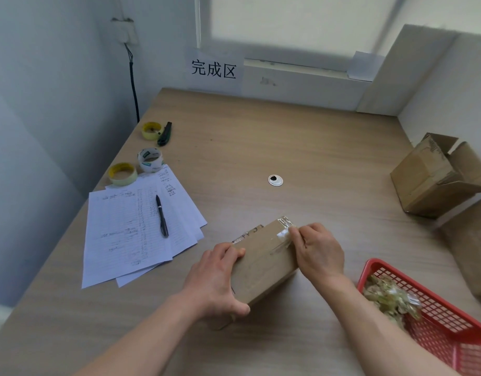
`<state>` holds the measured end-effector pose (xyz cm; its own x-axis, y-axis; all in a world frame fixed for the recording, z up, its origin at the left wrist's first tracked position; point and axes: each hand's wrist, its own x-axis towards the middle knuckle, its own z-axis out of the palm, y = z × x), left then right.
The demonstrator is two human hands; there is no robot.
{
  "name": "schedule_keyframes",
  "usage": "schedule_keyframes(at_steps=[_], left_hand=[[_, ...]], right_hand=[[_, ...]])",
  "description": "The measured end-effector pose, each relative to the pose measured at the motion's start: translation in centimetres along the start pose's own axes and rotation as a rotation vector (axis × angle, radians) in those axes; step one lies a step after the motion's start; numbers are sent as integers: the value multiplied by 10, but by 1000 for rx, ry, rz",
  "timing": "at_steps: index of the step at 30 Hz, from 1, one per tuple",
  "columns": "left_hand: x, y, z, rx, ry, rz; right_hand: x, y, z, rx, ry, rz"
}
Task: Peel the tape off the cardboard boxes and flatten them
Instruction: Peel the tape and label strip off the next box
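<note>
- There is a single view, from a camera worn on the person's head, looking forward and down over a wooden table (261,137).
- The lens is wide-angle: the table's edges and the walls bend outward toward the frame's borders.
- The camera is nearest to the two forearms, which enter from the bottom edge; the left hand (215,280) and right hand (319,251) sit just below the frame's centre.
- It faces the far wall, where a window (288,25) and a paper sign (214,69) fill the top.
- The window and the right edge appear blurred, perhaps from head motion.
- No second view shares the scene.
</note>
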<state>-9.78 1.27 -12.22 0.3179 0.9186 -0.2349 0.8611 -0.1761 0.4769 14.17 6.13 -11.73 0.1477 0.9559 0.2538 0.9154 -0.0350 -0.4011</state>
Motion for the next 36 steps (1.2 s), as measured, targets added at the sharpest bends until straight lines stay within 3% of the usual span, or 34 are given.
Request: schedule_keyframes(at_steps=[5,8,11,14,21,23,26,28,32,36], left_hand=[[-5,-2,-2,-1,-2,-6],[-5,-3,-1,-5,4,-8],[-3,-5,0,-10,2,-10],[-2,-4,1,-10,0,-12],[-3,-1,-2,-16,-16,-15],[-5,-2,-4,-22,-10,-9],[-9,-5,-3,-31,1,4],[-9,-5,-4,-28,2,10],[-8,-3,-3,-35,-1,15],[-7,-3,-3,-30,-10,13]], right_hand=[[4,3,4,-146,-205,37],[-3,2,7,166,-178,155],[-7,-4,5,445,21,146],[-13,-4,7,314,12,-39],[-4,1,4,55,2,-264],[6,7,-1,130,-19,-111],[22,19,-3,462,-54,318],[23,23,1,519,-73,448],[23,25,6,513,-124,518],[16,17,1,402,-71,381]])
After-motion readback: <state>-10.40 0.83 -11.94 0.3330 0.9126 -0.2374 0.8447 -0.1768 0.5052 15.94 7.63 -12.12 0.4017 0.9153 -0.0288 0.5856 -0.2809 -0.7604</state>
